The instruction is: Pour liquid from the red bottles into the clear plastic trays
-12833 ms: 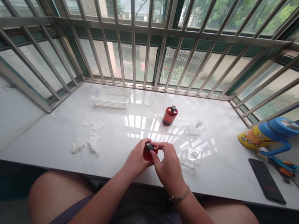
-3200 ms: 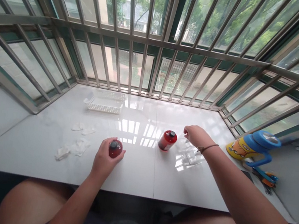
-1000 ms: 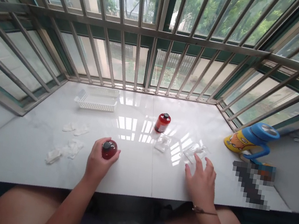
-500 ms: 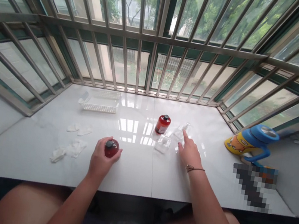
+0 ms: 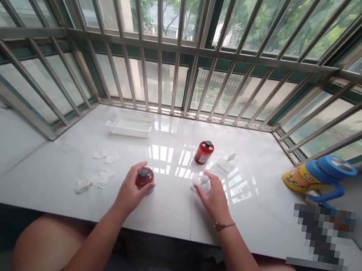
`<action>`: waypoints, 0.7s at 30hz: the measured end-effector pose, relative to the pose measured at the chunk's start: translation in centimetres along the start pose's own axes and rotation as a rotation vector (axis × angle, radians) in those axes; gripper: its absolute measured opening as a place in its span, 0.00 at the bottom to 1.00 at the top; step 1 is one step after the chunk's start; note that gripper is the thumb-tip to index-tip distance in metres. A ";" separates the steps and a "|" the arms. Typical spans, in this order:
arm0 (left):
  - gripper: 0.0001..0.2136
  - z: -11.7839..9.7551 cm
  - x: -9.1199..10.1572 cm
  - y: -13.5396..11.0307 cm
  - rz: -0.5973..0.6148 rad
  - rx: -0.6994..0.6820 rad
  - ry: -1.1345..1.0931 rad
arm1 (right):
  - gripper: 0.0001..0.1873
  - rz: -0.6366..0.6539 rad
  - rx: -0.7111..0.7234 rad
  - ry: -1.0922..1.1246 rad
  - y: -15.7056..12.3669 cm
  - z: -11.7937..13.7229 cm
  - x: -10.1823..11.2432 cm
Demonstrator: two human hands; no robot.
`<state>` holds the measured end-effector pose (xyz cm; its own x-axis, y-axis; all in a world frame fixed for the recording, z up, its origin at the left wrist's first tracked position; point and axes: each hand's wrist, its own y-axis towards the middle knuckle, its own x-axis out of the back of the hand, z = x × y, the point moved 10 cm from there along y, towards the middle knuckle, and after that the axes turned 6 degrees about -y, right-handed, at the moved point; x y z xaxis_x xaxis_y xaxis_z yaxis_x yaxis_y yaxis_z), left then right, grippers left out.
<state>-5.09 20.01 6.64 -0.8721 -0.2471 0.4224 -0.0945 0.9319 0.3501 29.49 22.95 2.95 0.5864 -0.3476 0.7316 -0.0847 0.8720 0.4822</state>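
My left hand (image 5: 132, 189) is wrapped round a red bottle with a black cap (image 5: 145, 177), which stands on the white tabletop. My right hand (image 5: 212, 198) has its thumb and fingers round a small clear plastic piece (image 5: 205, 184), partly hidden by the fingers. Behind it lies a second clear plastic piece (image 5: 228, 161). Left of that stands another red bottle (image 5: 204, 152), black-capped, with a pale label, touched by neither hand.
A white openwork basket (image 5: 129, 131) sits near the window bars. Crumpled white tissue-like pieces (image 5: 104, 178) lie at the left. On the right are a yellow flask with a blue lid and handle (image 5: 315, 177) and a blurred-out dark object (image 5: 319, 235).
My right hand has moved left and nearer, from the farther clear plastic piece to the closer one. The left hand keeps its hold on the red bottle. The view has shifted slightly.
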 end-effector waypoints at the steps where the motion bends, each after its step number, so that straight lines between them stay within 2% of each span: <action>1: 0.28 -0.1 0.0 0.1 0.009 -0.013 -0.022 | 0.30 -0.008 -0.001 0.002 -0.7 0.0 0.3; 5: 0.19 -0.6 -0.5 0.4 0.038 -0.065 -0.127 | 0.29 -0.050 -0.004 -0.025 -3.3 -0.3 2.2; 9: 0.15 0.6 -1.2 0.5 0.010 0.016 -0.236 | 0.30 -0.082 -0.003 -0.069 -5.0 -0.7 3.3; 12: 0.16 1.8 -1.4 0.3 -0.059 0.086 -0.404 | 0.30 -0.094 -0.002 -0.086 -5.4 -0.6 3.4; 15: 0.21 2.6 -1.6 0.1 -0.097 0.136 -0.555 | 0.30 -0.103 -0.015 -0.092 -5.3 -0.5 3.2; 18: 0.23 2.6 -1.7 0.1 -0.069 0.156 -0.501 | 0.30 -0.115 -0.020 -0.100 -5.2 -0.5 3.2; 21: 0.18 2.2 -1.7 0.3 -0.043 0.148 -0.456 | 0.31 -0.121 -0.019 -0.103 -5.2 -0.5 3.1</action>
<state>-4.69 21.30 4.13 -0.9844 -0.1755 -0.0111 -0.1735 0.9594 0.2226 32.21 17.52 2.51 0.5056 -0.4829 0.7150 -0.0025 0.8279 0.5609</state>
